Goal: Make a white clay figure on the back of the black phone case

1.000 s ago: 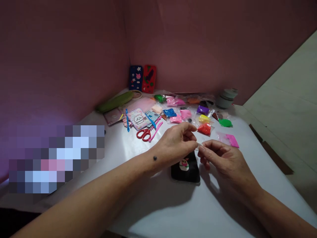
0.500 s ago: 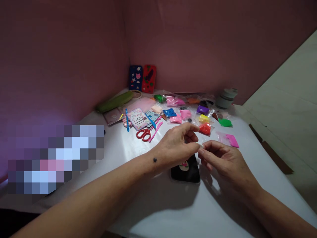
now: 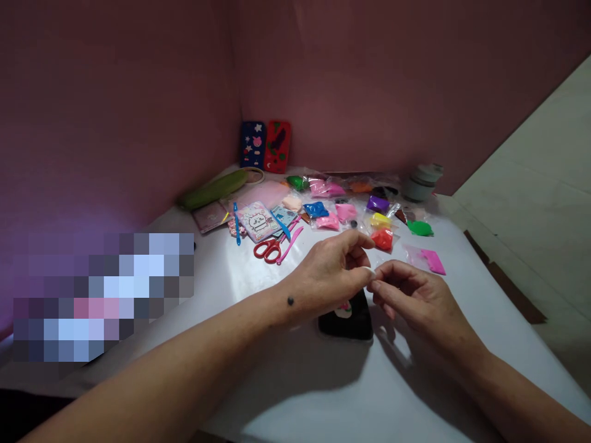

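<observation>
My left hand (image 3: 335,264) and my right hand (image 3: 415,298) meet fingertip to fingertip over the table. Pinched between them is a small white piece of what looks like modelling clay (image 3: 370,269), mostly covered by the fingers. Both hands are closed around it. Below my left hand lies a black phone case (image 3: 353,325) with a pink and white figure (image 3: 343,309) on it; its upper part is hidden by the hand. Just beyond the fingers rests a bag of red clay (image 3: 382,239).
Red-handled scissors (image 3: 268,250), a pink modelling tool (image 3: 290,245) and a blue one (image 3: 237,224) lie left of centre. Several coloured clay bags, such as the purple one (image 3: 378,204), spread behind. Two decorated cases (image 3: 278,146) lean on the wall beside a long green vegetable-like object (image 3: 215,189).
The fingertips and the white piece have shifted very slightly left, with a small turn of the fingers. The phone case and everything else on the table stay put.
</observation>
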Action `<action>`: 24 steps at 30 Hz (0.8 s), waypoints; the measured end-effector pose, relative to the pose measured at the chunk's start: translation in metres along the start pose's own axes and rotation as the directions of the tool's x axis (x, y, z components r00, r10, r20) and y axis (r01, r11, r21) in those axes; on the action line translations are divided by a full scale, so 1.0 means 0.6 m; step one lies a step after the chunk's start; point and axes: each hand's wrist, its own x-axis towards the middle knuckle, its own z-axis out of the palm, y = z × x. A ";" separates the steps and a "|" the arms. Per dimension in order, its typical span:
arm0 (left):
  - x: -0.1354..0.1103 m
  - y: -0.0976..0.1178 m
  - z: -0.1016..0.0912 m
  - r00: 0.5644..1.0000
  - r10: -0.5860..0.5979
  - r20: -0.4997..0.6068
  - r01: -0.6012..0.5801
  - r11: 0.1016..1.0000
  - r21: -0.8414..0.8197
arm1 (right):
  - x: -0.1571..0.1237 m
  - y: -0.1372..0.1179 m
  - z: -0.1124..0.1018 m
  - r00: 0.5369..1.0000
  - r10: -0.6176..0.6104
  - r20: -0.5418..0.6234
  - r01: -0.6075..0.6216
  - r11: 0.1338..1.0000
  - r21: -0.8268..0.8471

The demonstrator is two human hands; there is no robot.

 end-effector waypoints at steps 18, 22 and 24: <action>-0.002 0.008 0.004 1.000 0.012 0.000 -0.012 0.999 -0.048 | -0.008 -0.003 0.007 1.000 0.026 -0.016 -0.025 0.999 0.045; 0.000 0.007 0.007 1.000 -0.010 -0.022 0.006 0.980 -0.197 | -0.006 -0.005 0.008 1.000 0.010 -0.010 -0.009 0.996 0.085; 0.000 0.009 0.006 0.999 -0.027 -0.019 0.022 0.977 -0.214 | -0.004 -0.004 0.008 0.999 -0.015 -0.031 0.017 0.998 0.059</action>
